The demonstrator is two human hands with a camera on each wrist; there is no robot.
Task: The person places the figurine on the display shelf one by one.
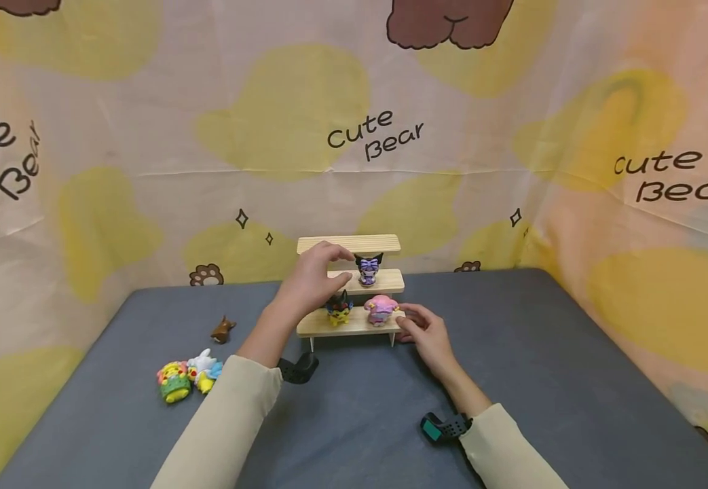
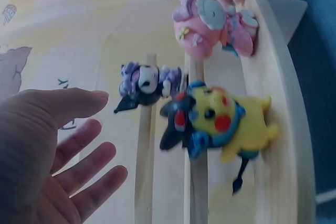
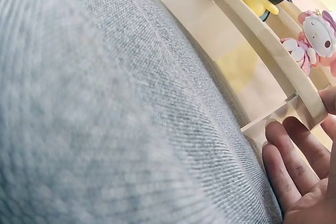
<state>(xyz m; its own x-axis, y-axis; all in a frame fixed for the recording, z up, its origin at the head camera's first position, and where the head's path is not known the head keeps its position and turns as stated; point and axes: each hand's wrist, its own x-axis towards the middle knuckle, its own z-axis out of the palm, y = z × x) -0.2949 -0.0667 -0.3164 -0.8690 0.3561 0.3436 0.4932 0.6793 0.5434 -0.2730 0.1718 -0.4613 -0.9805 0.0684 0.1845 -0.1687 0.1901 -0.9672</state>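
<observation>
A three-step wooden display stand stands on the table. My left hand, fingers spread and nothing held, hovers over its left side, close to a purple-and-black Kuromi figurine on the middle step. In the left wrist view, a gap shows between that hand's fingertips and the figurine. The bottom step bears a yellow Pikachu figurine in a dark hat on the left and a pink My Melody figurine on the right. My right hand grips the bottom step's right end, fingers beside the leg.
Left of the stand, a brown figurine lies on the grey cloth-covered table. Nearer to me are a yellow-and-green figurine and a white-and-blue one. A printed curtain hangs behind the table and on both sides.
</observation>
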